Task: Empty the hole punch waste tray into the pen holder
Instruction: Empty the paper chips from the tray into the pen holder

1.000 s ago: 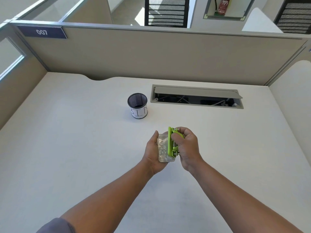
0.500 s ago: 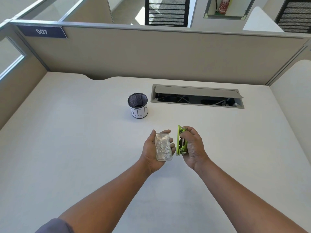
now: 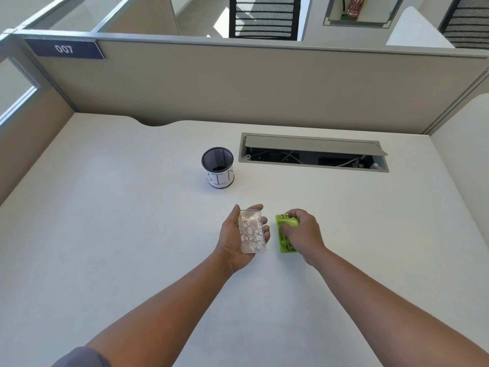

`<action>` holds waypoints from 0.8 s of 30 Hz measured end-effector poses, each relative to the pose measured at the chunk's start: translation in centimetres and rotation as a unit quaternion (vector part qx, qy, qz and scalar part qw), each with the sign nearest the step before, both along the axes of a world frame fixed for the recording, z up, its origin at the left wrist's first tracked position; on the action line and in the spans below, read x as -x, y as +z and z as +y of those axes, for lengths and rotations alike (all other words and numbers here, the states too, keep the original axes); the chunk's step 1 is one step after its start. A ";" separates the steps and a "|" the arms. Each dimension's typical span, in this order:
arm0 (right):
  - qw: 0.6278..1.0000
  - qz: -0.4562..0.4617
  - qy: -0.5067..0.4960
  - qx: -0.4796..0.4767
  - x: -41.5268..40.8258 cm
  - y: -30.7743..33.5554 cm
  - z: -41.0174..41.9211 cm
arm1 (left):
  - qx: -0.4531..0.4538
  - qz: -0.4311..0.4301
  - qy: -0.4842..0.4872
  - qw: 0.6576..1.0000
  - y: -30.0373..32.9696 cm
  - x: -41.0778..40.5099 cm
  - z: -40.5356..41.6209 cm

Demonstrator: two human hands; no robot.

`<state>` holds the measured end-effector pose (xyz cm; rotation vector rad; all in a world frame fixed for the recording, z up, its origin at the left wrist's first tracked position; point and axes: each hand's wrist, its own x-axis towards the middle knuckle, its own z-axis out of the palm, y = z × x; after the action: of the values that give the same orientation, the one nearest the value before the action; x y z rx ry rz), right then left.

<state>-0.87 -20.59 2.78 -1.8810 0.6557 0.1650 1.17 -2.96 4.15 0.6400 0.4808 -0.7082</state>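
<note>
A clear plastic waste tray (image 3: pixel 251 231) with several small paper dots in it lies flat in the palm of my left hand (image 3: pixel 238 239), open side up. To its right, my right hand (image 3: pixel 304 234) grips the lime-green hole punch (image 3: pixel 284 235), which sits low at the desk surface. The black mesh pen holder (image 3: pixel 218 166), wrapped in a white label with handwritten letters, stands upright on the white desk (image 3: pixel 105 221) beyond my left hand, a short way off.
An open cable hatch (image 3: pixel 313 152) with a raised grey flap is set into the desk behind the hands, right of the pen holder. Beige partition walls (image 3: pixel 238 86) enclose the desk at the back and both sides.
The tray has come off the punch and now lies apart in my left hand. My right hand has carried the punch to the right and lowered it towards the desk.
</note>
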 end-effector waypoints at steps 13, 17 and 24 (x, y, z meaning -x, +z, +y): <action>0.998 0.009 0.033 0.050 -0.9 -2.3 -0.2 | -0.001 0.008 0.001 1.000 -0.2 -0.7 -0.1; 0.999 0.009 0.034 0.039 -1.0 -2.5 -0.5 | -0.002 0.009 0.000 1.000 -0.3 -0.6 -0.1; 0.998 0.013 0.048 0.037 -0.7 -2.6 -0.8 | -0.006 0.005 0.000 1.000 0.3 -0.6 -0.2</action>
<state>-0.13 -21.41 0.15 -1.9859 0.5959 0.2310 1.78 -3.17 4.48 0.6470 0.4948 -0.7105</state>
